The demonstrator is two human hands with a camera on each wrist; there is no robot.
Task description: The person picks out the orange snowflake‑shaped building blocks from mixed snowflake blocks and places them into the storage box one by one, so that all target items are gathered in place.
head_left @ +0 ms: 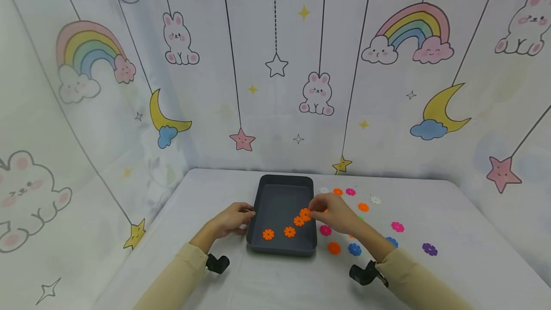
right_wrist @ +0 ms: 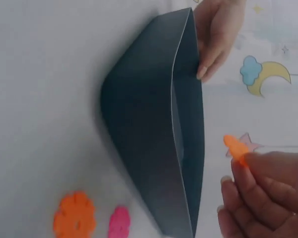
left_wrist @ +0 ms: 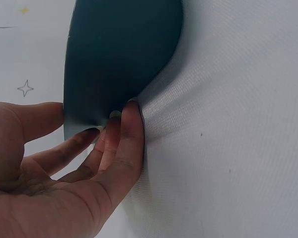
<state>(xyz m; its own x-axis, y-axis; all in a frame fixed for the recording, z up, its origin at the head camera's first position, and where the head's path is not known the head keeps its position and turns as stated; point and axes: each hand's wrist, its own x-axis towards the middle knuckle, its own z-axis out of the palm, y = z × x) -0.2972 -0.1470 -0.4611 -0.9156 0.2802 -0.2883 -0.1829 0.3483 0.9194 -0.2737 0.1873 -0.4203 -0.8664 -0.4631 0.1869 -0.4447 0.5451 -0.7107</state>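
Orange flower discs lie in the dark tray [head_left: 262, 195]: three [head_left: 290, 231] rest on its floor, and a fourth disc [head_left: 305, 214] is pinched between the thumb and fingertips of the right hand [head_left: 333, 213], held over the tray's right side. In the right wrist view that disc [right_wrist: 237, 148] pokes out from the curled fingers [right_wrist: 248, 193], above the tray's open top.

The left hand [head_left: 230, 218] rests against the tray's left wall, fingers nearly straight; in the left wrist view its fingertips [left_wrist: 130, 115] press on the wall at the cloth, with the thumb spread apart and nothing gripped.

The tray stands on a white table [head_left: 452, 233]. Right of it, loose discs are scattered: orange [head_left: 334, 248], pink [head_left: 397, 226], blue [head_left: 354, 249], purple [head_left: 429, 249] and white [head_left: 376, 200].
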